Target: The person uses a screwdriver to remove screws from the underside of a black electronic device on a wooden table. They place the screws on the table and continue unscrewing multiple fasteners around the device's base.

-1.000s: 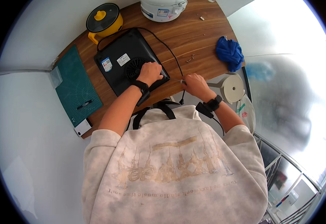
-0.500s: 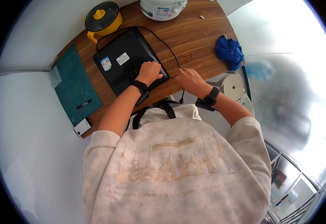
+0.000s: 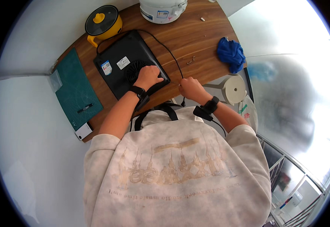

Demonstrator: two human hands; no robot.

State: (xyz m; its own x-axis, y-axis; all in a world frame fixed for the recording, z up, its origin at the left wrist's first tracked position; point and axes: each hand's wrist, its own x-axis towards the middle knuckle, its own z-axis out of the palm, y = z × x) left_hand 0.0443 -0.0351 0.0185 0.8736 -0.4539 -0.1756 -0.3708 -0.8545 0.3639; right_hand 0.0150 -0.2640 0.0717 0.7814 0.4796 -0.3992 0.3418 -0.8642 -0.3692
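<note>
An induction cooker, black and apparently underside up, lies askew on the wooden table, its round vent grille facing upward. My left hand rests over the grille's right side, thumb apart from the bent fingers, with nothing visible in it. Beyond the cooker's near right corner, my right hand is closed at the table edge. A black power cord loops around behind the cooker and passes by this hand, with its plug hanging below. Whatever the right fingers hold is hidden.
A yellow pot with a dark lid and a white appliance stand behind. Left is a green cutting mat bearing a black pen. Several small screws and a blue cloth lie right, above a white roll.
My right hand has drawn back slightly toward me, from beside the cooker's corner to the table edge. The left hand keeps its place on the cooker. The whole view has shifted a little.
</note>
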